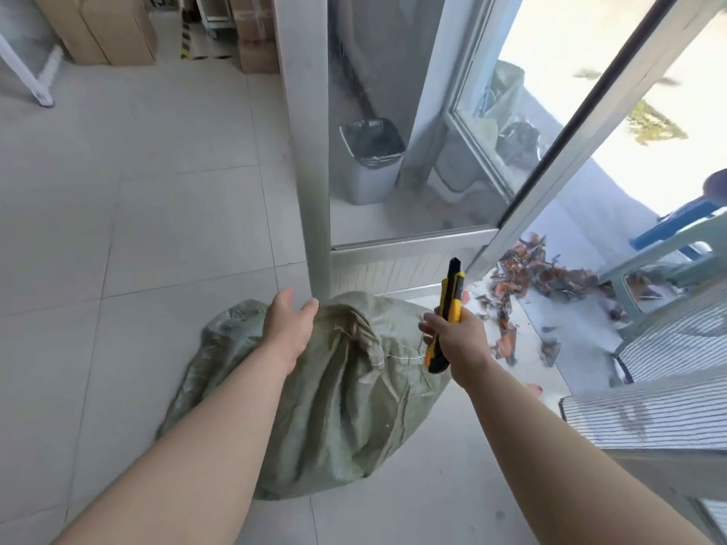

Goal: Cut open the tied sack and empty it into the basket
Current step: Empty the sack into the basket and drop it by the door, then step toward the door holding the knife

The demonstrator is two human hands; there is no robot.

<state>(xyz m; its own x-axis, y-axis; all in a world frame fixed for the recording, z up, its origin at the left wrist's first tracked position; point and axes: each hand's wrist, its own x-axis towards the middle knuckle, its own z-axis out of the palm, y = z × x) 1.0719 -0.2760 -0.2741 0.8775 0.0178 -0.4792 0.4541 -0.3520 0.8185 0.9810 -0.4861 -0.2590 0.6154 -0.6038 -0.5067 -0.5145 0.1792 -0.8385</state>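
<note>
A grey tiled floor is seen from above, bounded at its far right by a metal door frame with glass panels. A green woven sack is laid on the floor's near middle, its far end close to the foot of the frame and its gathered, tied neck turned upward. A white slatted basket is set at the floor's right edge, apart from the sack. Cardboard boxes are stacked in the far left corner. A pale waste bin with a dark liner is seen behind the glass. Reddish-brown scraps are scattered by the doorway.

The left hand is held over the sack's neck with its fingers stretched out and nothing grasped; contact with the cloth cannot be told. The right hand is wrapped around a yellow-and-black utility knife, held upright just right of the neck.
</note>
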